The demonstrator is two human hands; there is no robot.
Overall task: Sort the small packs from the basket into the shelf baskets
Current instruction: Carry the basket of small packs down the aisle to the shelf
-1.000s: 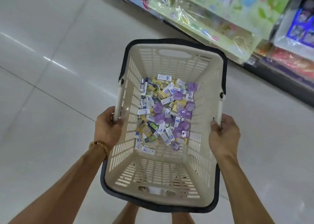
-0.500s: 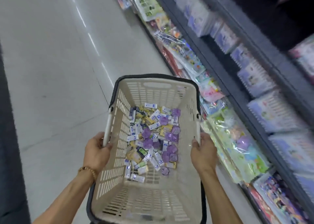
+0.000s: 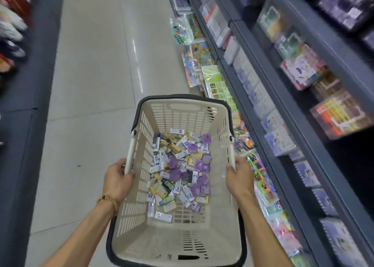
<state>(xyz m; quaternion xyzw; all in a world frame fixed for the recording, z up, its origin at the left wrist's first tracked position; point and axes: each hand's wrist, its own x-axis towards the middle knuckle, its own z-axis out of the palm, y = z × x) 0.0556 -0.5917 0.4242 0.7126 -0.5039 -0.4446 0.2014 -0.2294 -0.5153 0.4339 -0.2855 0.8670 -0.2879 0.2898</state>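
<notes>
I carry a cream plastic basket [image 3: 188,112] with a dark rim in front of me. My left hand [image 3: 117,178] is closed around its left white handle and my right hand [image 3: 239,175] around its right handle. A heap of small packs [image 3: 180,169], white-and-blue, yellow and purple, covers the far half of the basket's floor. No shelf baskets show in the head view.
A dark grey shelf unit [image 3: 287,96] with packaged stationery and toys runs along the right. Wrapped colourful items [image 3: 204,64] lean against its base on the floor. Another dark shelf [image 3: 24,96] lines the left. A tiled aisle [image 3: 97,74] stretches ahead.
The view has swung up and along the aisle, so the right shelves now show at full height. Both hands keep the same hold on the basket handles.
</notes>
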